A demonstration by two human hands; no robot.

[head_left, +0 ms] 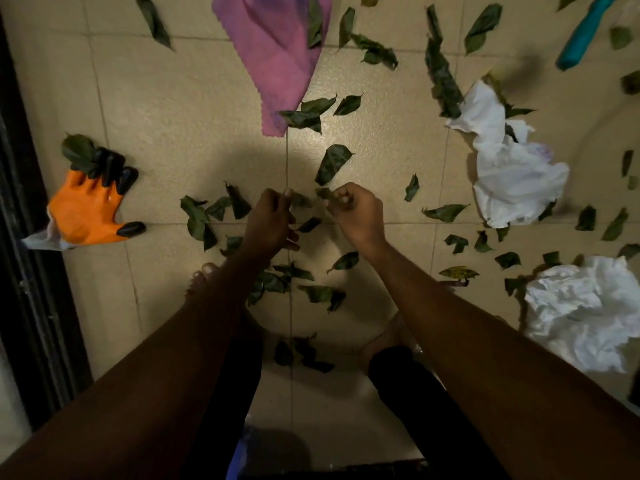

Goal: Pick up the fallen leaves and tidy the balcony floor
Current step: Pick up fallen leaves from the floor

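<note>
So right hand (358,218) is pinching a small leaf (327,196) mid-frame; left hand (272,221) beside it has fingers curled down at the floor (194,133), can't tell if it holds anything. Nearest big leaf (333,164) sits just above the right hand, long axis running lower-left to upper-right, nothing blocking. Further out, pink cloth (277,53) up top, orange glove (86,211) far left, white crumpled paper (512,174) right.

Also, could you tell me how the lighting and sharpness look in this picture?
Head view: dim, warm light; the person's round shadow darkens the beige tiled floor around the left hand and the right hand, which pinches a dark green leaf; at top right the teal plastic handle is blurred, and wide-angle distortion bows the dark door frame at left.
</note>
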